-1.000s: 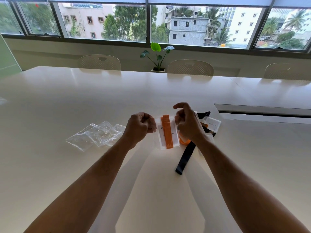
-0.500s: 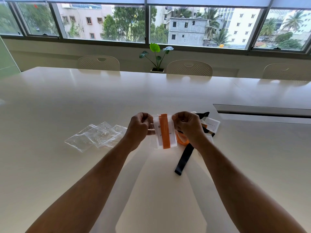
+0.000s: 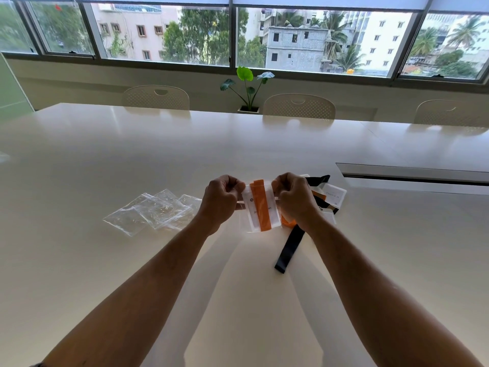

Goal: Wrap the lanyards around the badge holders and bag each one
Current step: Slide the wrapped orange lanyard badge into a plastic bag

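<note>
Above the table (image 3: 79, 260), the left hand (image 3: 221, 200) and right hand (image 3: 296, 198) pinch the top edges of a clear bag (image 3: 260, 205) — fingers clamped on it — with a badge holder wrapped in orange lanyard inside. Empty bags (image 3: 153, 210) lie left of it; a black lanyard (image 3: 289, 250) lies right.

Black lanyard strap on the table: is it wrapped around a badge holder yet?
No, the black lanyard strap trails loose across the white table.
</note>
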Motion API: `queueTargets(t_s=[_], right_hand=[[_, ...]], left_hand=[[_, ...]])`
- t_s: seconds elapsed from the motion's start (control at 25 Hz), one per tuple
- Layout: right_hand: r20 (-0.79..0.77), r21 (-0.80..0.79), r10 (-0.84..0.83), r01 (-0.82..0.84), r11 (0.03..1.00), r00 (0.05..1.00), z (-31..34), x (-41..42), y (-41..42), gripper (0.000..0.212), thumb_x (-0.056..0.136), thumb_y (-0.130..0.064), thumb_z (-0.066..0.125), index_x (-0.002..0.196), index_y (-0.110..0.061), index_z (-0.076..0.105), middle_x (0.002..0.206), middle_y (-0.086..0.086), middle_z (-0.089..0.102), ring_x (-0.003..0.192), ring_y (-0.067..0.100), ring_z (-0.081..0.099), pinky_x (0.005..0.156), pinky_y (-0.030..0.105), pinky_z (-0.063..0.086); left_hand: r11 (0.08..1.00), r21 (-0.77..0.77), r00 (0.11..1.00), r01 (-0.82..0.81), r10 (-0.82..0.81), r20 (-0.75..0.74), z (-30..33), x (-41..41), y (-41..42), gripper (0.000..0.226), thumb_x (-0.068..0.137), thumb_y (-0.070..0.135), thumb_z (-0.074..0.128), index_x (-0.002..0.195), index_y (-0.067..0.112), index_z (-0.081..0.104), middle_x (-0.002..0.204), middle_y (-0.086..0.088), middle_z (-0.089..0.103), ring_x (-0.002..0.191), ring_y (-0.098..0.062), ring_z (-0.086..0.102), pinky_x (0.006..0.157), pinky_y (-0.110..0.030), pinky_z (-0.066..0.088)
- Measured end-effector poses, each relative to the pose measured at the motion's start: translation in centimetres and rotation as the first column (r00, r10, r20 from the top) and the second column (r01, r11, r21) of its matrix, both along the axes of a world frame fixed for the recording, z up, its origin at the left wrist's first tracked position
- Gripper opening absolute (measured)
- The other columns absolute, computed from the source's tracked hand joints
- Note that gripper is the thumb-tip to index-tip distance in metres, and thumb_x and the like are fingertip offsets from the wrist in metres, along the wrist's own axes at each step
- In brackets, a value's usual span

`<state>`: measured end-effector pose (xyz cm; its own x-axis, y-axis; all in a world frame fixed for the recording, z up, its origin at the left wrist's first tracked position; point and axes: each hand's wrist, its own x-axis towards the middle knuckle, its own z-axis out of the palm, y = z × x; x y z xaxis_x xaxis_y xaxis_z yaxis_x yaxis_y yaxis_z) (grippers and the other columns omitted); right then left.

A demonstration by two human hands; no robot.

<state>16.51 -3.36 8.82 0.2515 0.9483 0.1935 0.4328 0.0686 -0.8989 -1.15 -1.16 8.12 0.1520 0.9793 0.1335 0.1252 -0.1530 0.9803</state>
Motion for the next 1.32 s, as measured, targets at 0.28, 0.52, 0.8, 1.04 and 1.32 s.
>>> queueTargets(t_s=[0.28, 0.52, 0.8, 1.04, 1.32], right_hand=[[0.037, -0.004, -0.024, 0.024, 1.0, 0.999, 0.2, -0.7, 0.0, 0.031, 0.086, 0.004, 0.044, 0.082, -0.024, 0.054, 0.079, 0.001, 0.059, 0.073, 0.015, 0.056, 0.062, 0.024, 0.043], [-0.283, 0.043, 0.137, -0.13, 0.991, 0.949, 0.0, -0.2, -0.4, 0.011, 0.096, -0.009, 0.057, 0.088, -0.015, 0.061, 0.085, 0.005, 0.066, 0.079, 0.018, 0.068, 0.069, 0.029, 0.059], [-0.157, 0.009, 0.067, -0.067, 0.998, 0.985, -0.5, -0.3, -0.2, 0.013, 0.095, -0.01, 0.06, 0.083, -0.016, 0.063, 0.084, 0.007, 0.068, 0.088, 0.028, 0.07, 0.081, 0.046, 0.06], [-0.179, -0.007, 0.021, -0.022, 1.0, 0.984, -0.6, -0.7, 0.0, 0.014, 0.096, -0.014, 0.059, 0.083, -0.015, 0.063, 0.083, 0.006, 0.068, 0.084, 0.027, 0.071, 0.08, 0.047, 0.06], [-0.112, 0.006, -0.01, 0.01, 1.0, 0.994, -0.6, -1.5, 0.1, 0.022, 0.093, -0.002, 0.055, 0.081, -0.018, 0.062, 0.082, 0.005, 0.066, 0.084, 0.027, 0.068, 0.076, 0.043, 0.061]], left_hand=[[0.982, 0.141, 0.988, -0.125, 0.136, -0.072, 0.4, 0.7, -0.1, 0.013, 0.097, 0.014, 0.053, 0.086, 0.011, 0.057, 0.087, -0.009, 0.067, 0.084, -0.026, 0.07, 0.071, -0.041, 0.061], [0.981, 0.151, 0.99, -0.123, 0.133, -0.054, 0.4, 0.1, 0.0, 0.011, 0.097, 0.011, 0.052, 0.088, 0.009, 0.058, 0.093, -0.015, 0.066, 0.088, -0.031, 0.069, 0.075, -0.048, 0.06], [0.995, 0.074, 0.997, -0.067, 0.065, 0.032, 0.0, -0.2, -0.6, 0.012, 0.097, 0.013, 0.054, 0.094, 0.003, 0.059, 0.095, -0.018, 0.067, 0.086, -0.024, 0.071, 0.07, -0.039, 0.061], [0.999, 0.031, 0.996, 0.009, -0.011, 0.088, 0.0, -0.6, -0.8, 0.015, 0.096, 0.019, 0.057, 0.092, 0.005, 0.06, 0.089, -0.009, 0.07, 0.082, -0.017, 0.072, 0.064, -0.028, 0.059], [0.998, 0.014, 0.993, -0.066, 0.064, 0.099, 0.1, -0.8, -0.5, 0.012, 0.092, 0.012, 0.062, 0.082, 0.006, 0.058, 0.084, -0.008, 0.07, 0.08, -0.021, 0.072, 0.07, -0.036, 0.061]])
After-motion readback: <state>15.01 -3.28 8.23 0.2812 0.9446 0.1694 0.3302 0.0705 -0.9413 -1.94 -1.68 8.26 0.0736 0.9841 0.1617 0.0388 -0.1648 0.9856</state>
